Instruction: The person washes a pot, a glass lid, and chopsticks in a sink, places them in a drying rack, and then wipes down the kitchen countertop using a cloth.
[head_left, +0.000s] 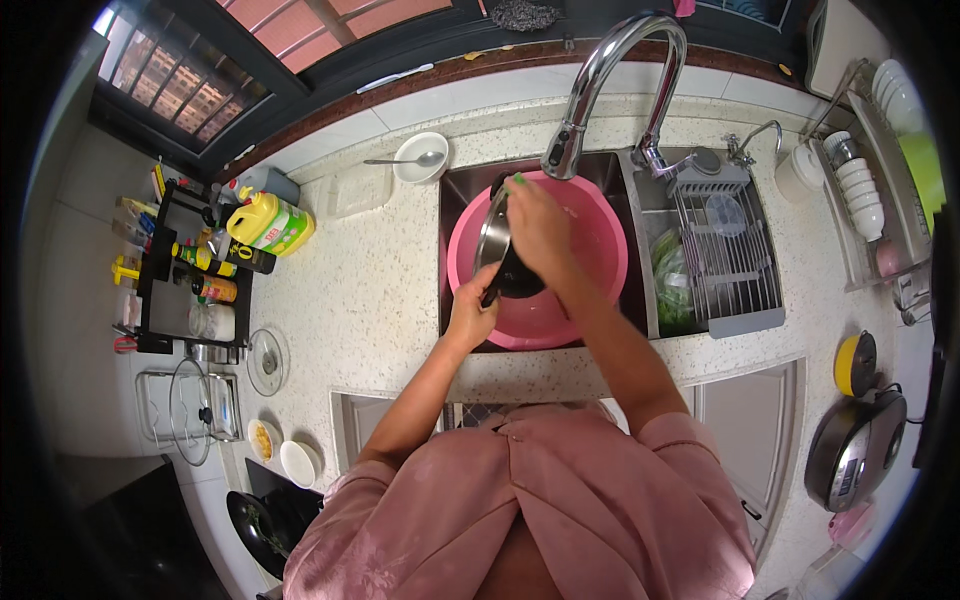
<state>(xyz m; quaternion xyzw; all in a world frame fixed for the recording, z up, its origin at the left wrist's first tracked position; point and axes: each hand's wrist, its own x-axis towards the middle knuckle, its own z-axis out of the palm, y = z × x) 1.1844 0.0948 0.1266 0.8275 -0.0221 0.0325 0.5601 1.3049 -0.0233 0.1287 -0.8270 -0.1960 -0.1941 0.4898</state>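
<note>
Over a pink plastic basin (589, 315) in the left sink bowl, my left hand (474, 311) grips the black handle of a metal pot (493, 236), which is tilted on its side. My right hand (536, 225) is at the pot's upper rim, with a bit of something green, perhaps a scouring pad, showing at its fingertips; most of that is hidden. The pot's underside or interior is partly covered by the right hand. A chrome pull-down faucet (564, 150) hangs above the basin's back edge.
A white bowl with a spoon (421, 159) stands behind the sink's left corner. On the right, a wire drying rack (724, 255) spans the second bowl beside bagged greens (673, 285). Bottles, including a yellow jug (270, 223), and a glass lid (268, 362) are at left.
</note>
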